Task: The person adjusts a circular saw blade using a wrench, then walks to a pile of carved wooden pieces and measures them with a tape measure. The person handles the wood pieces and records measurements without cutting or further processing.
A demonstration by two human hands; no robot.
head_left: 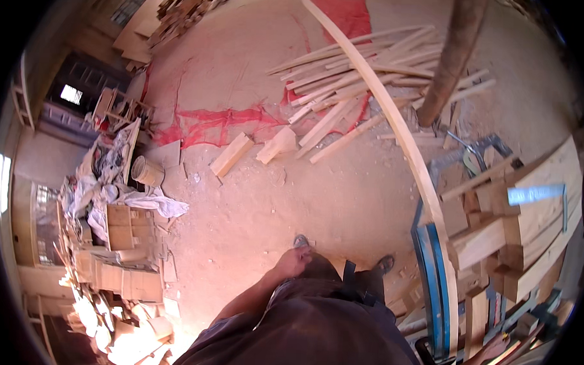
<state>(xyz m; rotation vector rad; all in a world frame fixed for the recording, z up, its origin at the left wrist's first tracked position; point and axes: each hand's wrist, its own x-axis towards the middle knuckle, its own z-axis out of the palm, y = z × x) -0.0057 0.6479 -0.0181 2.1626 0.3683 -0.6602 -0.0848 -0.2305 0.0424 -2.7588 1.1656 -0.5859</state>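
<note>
1. The right hand (495,349) is low at the right edge of the picture and touches the near end of a long plank (397,131). The fingers seem laid along the wood, but I cannot tell if they close around it.
2. The left hand (294,262) hangs beside the person's thigh, loosely curled, and holds nothing.
3. The long plank runs from the right hand far up to the top of the picture. Its near part rests on a blue metal frame (432,277) at the right.
4. As I judge it, the plank is lying on the frame but is not yet settled; the hand is on it and no cut is visible in it.
5. To the right of the frame there is a stack of wood blocks (496,241).
6. Far on the floor lies a heap of thin laths (366,82) on a red net (223,125), beside a thick post (454,56). The far end of the plank passes over this heap.
7. At the left stand a small bucket (146,171), cloths and wooden crates (126,225).
</note>
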